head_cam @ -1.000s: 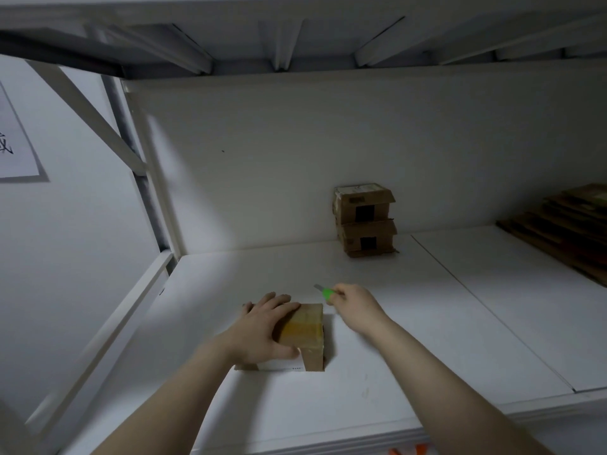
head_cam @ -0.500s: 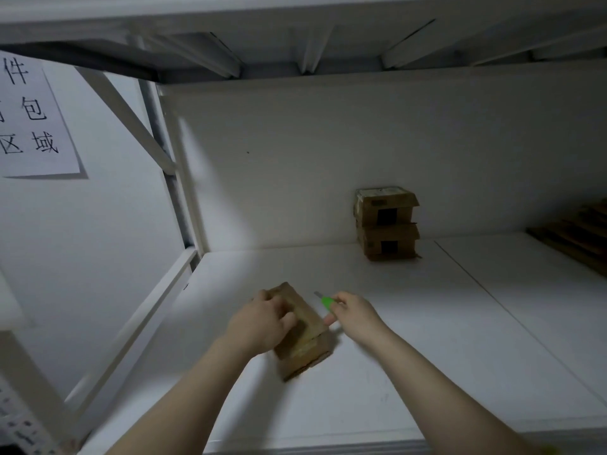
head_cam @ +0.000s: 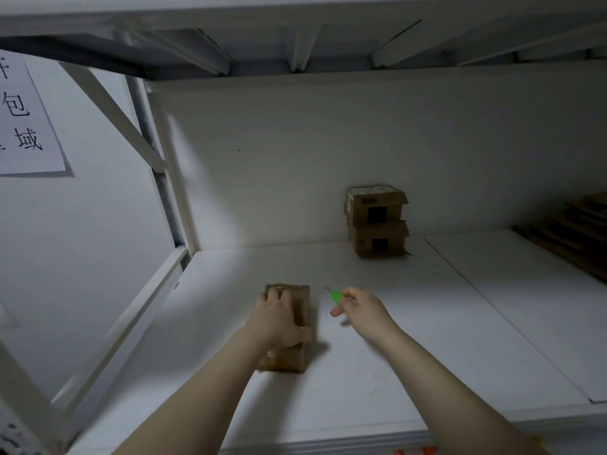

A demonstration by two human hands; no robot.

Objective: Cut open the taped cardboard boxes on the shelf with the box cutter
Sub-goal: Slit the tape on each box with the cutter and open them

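On the shelf (head_cam: pixel 427 339) sit one gripped box (head_cam: pixel 303 303) and two stacked boxes (head_cam: pixel 377 224).

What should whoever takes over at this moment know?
Left hand grips the near cardboard box flat on the shelf. Right hand holds the green box cutter, blade out, beside the box, not touching it. Two stacked boxes stand at the back. No cut visible on any. Left: slit the near box's tape, then the stacked two.

Paper sign (head_cam: pixel 29 116), far L, reads "包" & "域"
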